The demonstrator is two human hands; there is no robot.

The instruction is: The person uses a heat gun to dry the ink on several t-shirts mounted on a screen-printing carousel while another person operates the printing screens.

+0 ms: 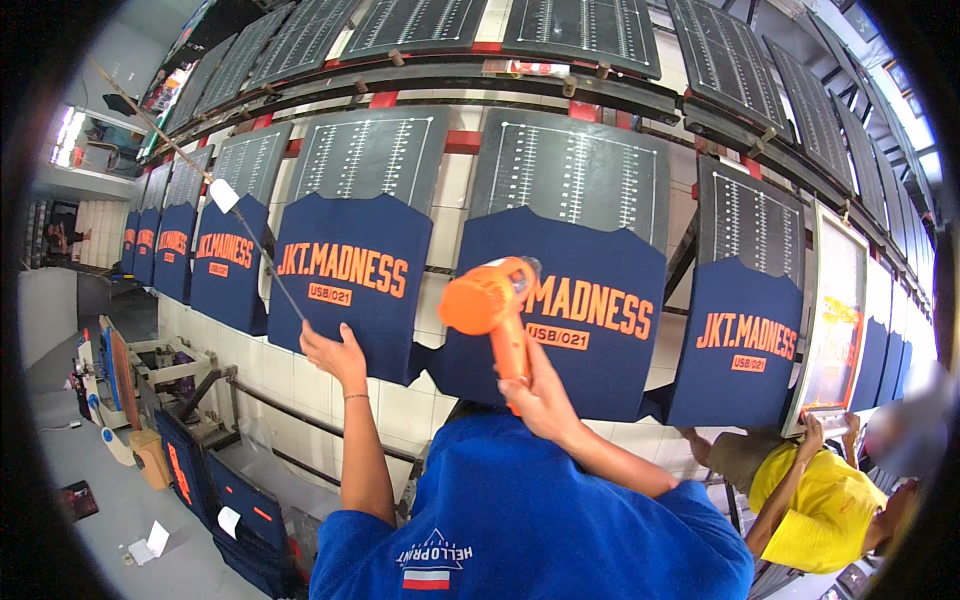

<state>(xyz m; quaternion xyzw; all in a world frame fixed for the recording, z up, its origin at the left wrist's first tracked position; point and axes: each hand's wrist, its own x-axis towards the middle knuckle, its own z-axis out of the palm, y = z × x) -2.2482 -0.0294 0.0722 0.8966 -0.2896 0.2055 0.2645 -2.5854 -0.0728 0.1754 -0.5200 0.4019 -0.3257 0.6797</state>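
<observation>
My right hand [545, 393] is wrapped round the handle of an orange heat gun [483, 301]. The heat gun hangs over a navy T-shirt [500, 375] with orange lettering, hiding part of its print. My left hand [338, 355] lies at the lower edge of the neighbouring navy T-shirt [345, 225], with thumb and fingers apart. A thin dark cord [283, 285] slants down from the upper left to these fingertips; whether they touch it I cannot tell. Higher up, it carries a white connector [223, 195]. Both shirts lie flat on dark boards [570, 165] marked with white scales.
More printed navy shirts [735, 385] run along the row both ways. Beyond a rail [420, 75] is a second row of boards [580, 35]. At right, a person in yellow [815, 500] holds a framed screen [835, 300]. A metal frame [170, 365] stands at left.
</observation>
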